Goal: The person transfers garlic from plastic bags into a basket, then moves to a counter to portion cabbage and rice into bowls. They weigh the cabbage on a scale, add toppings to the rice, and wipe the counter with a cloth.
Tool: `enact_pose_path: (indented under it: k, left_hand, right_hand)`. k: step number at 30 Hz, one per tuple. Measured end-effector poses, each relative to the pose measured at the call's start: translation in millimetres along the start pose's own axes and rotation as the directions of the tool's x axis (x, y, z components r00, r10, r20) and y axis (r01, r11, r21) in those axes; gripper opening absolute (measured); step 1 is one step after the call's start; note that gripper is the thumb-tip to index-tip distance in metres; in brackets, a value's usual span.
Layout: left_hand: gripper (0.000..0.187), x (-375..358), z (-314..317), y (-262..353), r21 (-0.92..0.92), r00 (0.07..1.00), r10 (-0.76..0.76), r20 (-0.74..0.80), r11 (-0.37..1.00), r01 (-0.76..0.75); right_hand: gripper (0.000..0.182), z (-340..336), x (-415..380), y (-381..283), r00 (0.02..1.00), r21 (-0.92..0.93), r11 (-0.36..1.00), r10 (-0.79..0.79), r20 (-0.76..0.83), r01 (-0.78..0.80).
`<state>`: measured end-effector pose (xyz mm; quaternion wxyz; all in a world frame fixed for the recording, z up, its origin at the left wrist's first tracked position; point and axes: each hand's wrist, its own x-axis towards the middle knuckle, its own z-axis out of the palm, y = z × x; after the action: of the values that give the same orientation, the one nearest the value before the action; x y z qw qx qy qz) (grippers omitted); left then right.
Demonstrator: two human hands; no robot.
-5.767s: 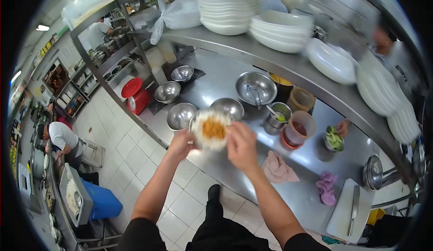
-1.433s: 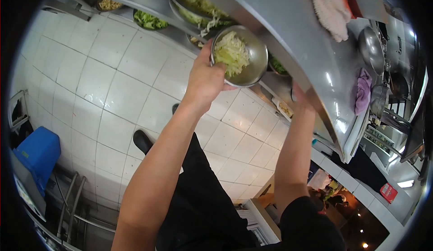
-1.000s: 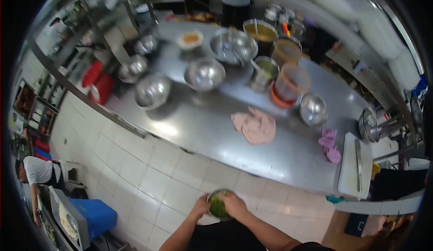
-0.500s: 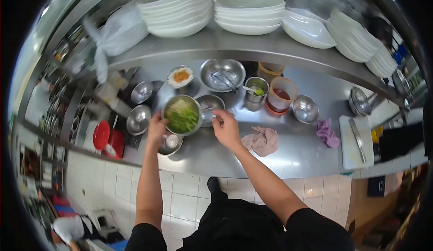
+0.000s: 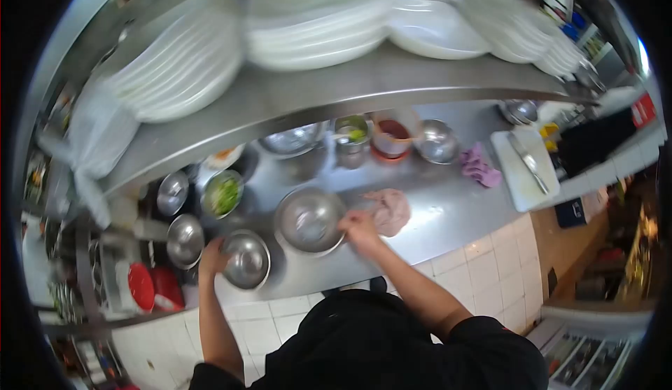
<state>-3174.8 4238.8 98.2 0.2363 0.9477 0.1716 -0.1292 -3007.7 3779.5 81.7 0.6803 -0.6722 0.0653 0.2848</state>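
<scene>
My left hand (image 5: 213, 257) is closed on the left rim of a steel bowl (image 5: 246, 260) near the counter's front edge. In my right hand (image 5: 360, 232) is the right rim of a wider steel bowl (image 5: 310, 216), pinched between thumb and fingers. The two bowls sit side by side, and only reflections show inside the wider one. Behind them, a smaller bowl of chopped greens (image 5: 224, 194) rests at the back left. A crumpled pink cloth (image 5: 388, 211) lies just beyond my right hand.
A metal shelf (image 5: 336, 92) with stacked white dishes (image 5: 318, 33) overhangs the counter's back. A red scale (image 5: 166, 288) stands at the left. A tub of reddish liquid (image 5: 394, 134), a purple cloth (image 5: 480, 167) and a knife (image 5: 530, 164) on a white cutting board (image 5: 514, 187) are rightward.
My left hand has let go of the bowl of greens, which now stands farther back, and has taken a nearer bowl. The wider bowl has come forward with my right hand. The view has turned.
</scene>
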Motion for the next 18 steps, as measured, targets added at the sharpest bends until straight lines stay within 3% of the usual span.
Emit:
enact_pose_path:
  k: [1, 2, 3, 4, 6, 8, 9, 10, 12, 13, 14, 15, 16, 17, 18]
  left_hand:
    - [0.057, 0.8, 20.7, -5.8, -0.119, 0.998, -0.027, 0.062, 0.992, 0.034]
    - [0.053, -11.2, 18.5, 47.5, -0.425, 0.979, -0.137, 0.154, 0.885, 0.191]
    - [0.051, -33.6, 11.3, 103.9, -0.661, 0.934, -0.223, 0.280, 0.660, 0.356]
    - [0.051, -31.1, 29.7, 112.1, -0.660, 0.936, -0.213, 0.280, 0.665, 0.348]
    - [0.046, -27.3, 63.7, 122.7, -0.829, 0.966, -0.108, 0.233, 0.498, 0.256]
    - [0.043, -34.0, 72.2, 150.8, -0.866, 0.975, -0.137, 0.176, 0.449, 0.220]
    - [0.041, -39.6, 76.9, 169.3, -0.898, 0.977, -0.165, 0.137, 0.396, 0.193]
    - [0.042, -48.9, 73.8, 190.4, -0.884, 0.973, -0.202, 0.111, 0.428, 0.189]
    - [0.054, -59.1, 91.2, 194.1, -0.921, 0.969, -0.237, 0.075, 0.356, 0.158]
    - [0.069, -65.4, 101.2, 191.6, -0.946, 0.962, -0.262, 0.077, 0.286, 0.153]
    - [0.080, -70.6, 111.1, 189.0, -0.941, 0.946, -0.308, 0.101, 0.278, 0.191]
    - [0.077, -77.0, 114.4, 198.2, -0.952, 0.902, -0.411, 0.134, 0.201, 0.233]
    - [0.066, -84.7, 116.3, 214.7, -0.964, 0.848, -0.515, 0.127, 0.139, 0.228]
    - [0.055, -93.1, 115.4, 221.9, -0.963, 0.825, -0.540, 0.164, 0.095, 0.253]
    - [0.050, -96.7, 120.4, 229.3, -0.977, 0.803, -0.583, 0.125, 0.067, 0.201]
  right_hand:
    - [0.007, -6.0, -13.7, 7.1, 0.997, 0.010, 1.000, -0.030, 0.074, 0.029]
    - [0.009, -6.9, -24.9, 7.3, 0.985, 0.019, 0.998, -0.060, 0.160, 0.058]
    - [0.014, -4.9, -42.4, -11.2, 0.970, 0.051, 0.998, -0.036, 0.241, 0.024]
    - [0.015, -6.6, -48.7, -23.6, 0.970, -0.031, 0.996, -0.076, 0.230, 0.086]
    - [0.015, -26.2, -47.0, -46.0, 0.962, -0.112, 0.980, -0.133, 0.240, 0.164]
    - [0.017, -70.5, -33.0, -77.4, 0.922, -0.107, 0.940, -0.338, -0.191, 0.323]
    - [0.026, -113.2, 13.3, -46.4, 0.807, -0.267, 0.891, -0.447, -0.385, 0.366]
    - [0.035, -156.8, 31.9, -52.1, 0.678, -0.353, 0.879, -0.473, -0.562, 0.321]
    - [0.046, -243.0, 95.0, -41.8, 0.277, -0.666, 0.736, -0.670, -0.689, 0.120]
    - [0.042, -282.2, 122.7, -36.0, 0.363, -0.550, 0.822, -0.563, -0.743, 0.149]
    - [0.037, -317.8, 140.3, -27.9, 0.567, -0.349, 0.900, -0.435, -0.700, 0.260]
    - [0.032, -352.9, 163.9, -16.6, 0.738, -0.105, 0.938, -0.327, -0.590, 0.331]
    - [0.028, -384.3, 179.5, 1.2, 0.826, 0.045, 0.939, -0.278, -0.490, 0.342]
    - [0.020, -367.6, 146.0, -27.7, 0.742, 0.116, 0.900, -0.267, -0.615, 0.420]
    - [0.023, -390.7, 146.7, -22.9, 0.826, 0.154, 0.923, -0.228, -0.516, 0.352]
